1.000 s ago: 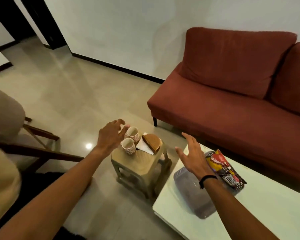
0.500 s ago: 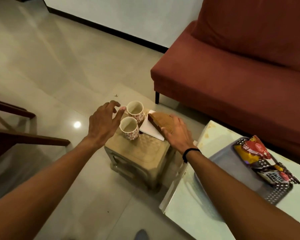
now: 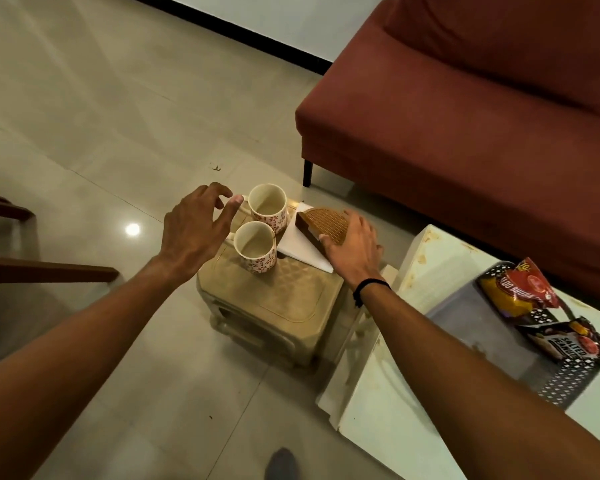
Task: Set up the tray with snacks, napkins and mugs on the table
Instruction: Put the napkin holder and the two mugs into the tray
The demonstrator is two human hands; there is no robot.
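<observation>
Tray [image 3: 465, 308]: grey, perforated rim, lying on the white table [image 3: 388, 403], to the right of the beige stool [image 3: 284, 299]. Contents: two snack packets, one red-and-yellow [image 3: 515, 292], one dark, marked "salted peanuts" [image 3: 568, 344], both at the tray's far-right end.

Mugs, two, white with red pattern, both empty and upright on the stool's top, left part: near mug [image 3: 255, 247], far mug [image 3: 268, 207], just beside each other.

Napkin [image 3: 300, 249]: white, flat on the stool top, right of the mugs.

Napkin holder [image 3: 326, 226]: brown, woven face, fan-shaped, lying on the napkin.

Right hand [image 3: 354, 247]: fingers spread and laid over the holder's right edge, thumb at its near corner; a closed grasp cannot be told. Black band at the wrist.

Left hand [image 3: 196, 230]: released, fingers loosely bent, just left of the mugs, holding nothing; thumb tip near the far mug's handle.

Red sofa [image 3: 465, 116]: behind the stool.
</observation>
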